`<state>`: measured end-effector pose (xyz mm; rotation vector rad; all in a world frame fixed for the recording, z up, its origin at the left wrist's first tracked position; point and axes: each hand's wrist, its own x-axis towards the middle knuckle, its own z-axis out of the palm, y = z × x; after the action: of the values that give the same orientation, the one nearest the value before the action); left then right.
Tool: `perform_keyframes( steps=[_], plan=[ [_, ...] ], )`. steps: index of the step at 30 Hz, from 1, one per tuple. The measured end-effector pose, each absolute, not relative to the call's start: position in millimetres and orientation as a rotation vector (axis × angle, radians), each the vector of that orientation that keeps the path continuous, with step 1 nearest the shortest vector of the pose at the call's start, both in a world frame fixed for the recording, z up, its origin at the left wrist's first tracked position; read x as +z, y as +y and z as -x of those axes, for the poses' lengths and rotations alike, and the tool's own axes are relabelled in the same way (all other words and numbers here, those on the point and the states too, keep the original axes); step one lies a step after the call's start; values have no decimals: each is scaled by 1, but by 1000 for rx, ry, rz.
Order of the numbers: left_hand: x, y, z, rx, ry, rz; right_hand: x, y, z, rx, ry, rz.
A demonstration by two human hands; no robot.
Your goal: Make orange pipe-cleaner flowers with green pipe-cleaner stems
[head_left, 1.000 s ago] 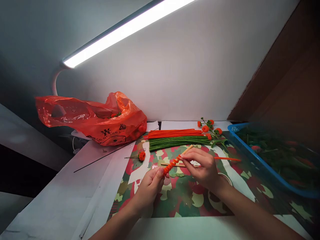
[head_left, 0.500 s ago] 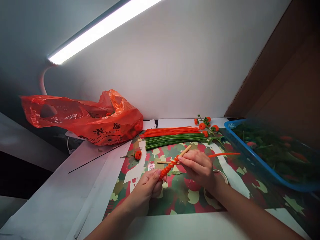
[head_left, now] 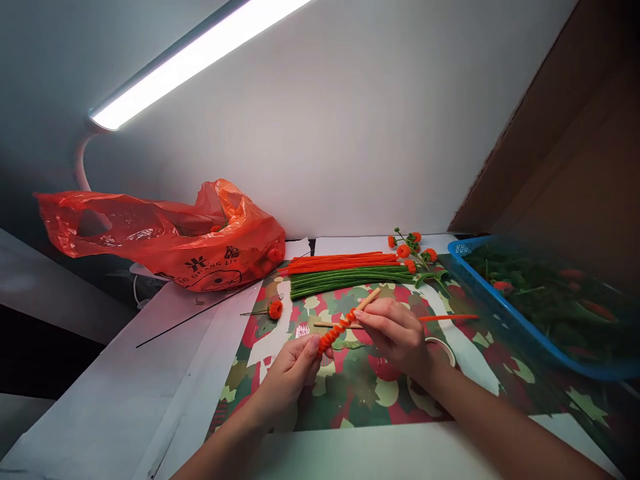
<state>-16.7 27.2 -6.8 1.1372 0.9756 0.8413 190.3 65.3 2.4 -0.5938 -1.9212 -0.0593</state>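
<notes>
One orange plastic bag [head_left: 165, 240] lay well beyond and left of the left hand [head_left: 293, 373], its black print partly legible as "GUANG LIN". One blue basket [head_left: 503, 315] right of the right hand [head_left: 395, 333] held green and orange pieces too blurred to count. Two bundles lay beyond both hands, orange pipe cleaners [head_left: 345, 261] behind green pipe cleaners [head_left: 350, 279]. The left hand was closed on the lower end of a wooden stick [head_left: 371, 297], and the right pinched the orange pipe cleaner [head_left: 336, 331] coiled round it.
</notes>
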Motion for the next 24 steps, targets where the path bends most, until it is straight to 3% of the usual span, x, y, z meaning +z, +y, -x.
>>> perform_keyframes(
  steps=[8,24],
  plan=[
    [-5,25,20,885,1144,-1407,7,58,-184,188,-1728,729],
    [3,24,19,895,1268,-1736,9,60,-186,355,-1815,771]
  ],
)
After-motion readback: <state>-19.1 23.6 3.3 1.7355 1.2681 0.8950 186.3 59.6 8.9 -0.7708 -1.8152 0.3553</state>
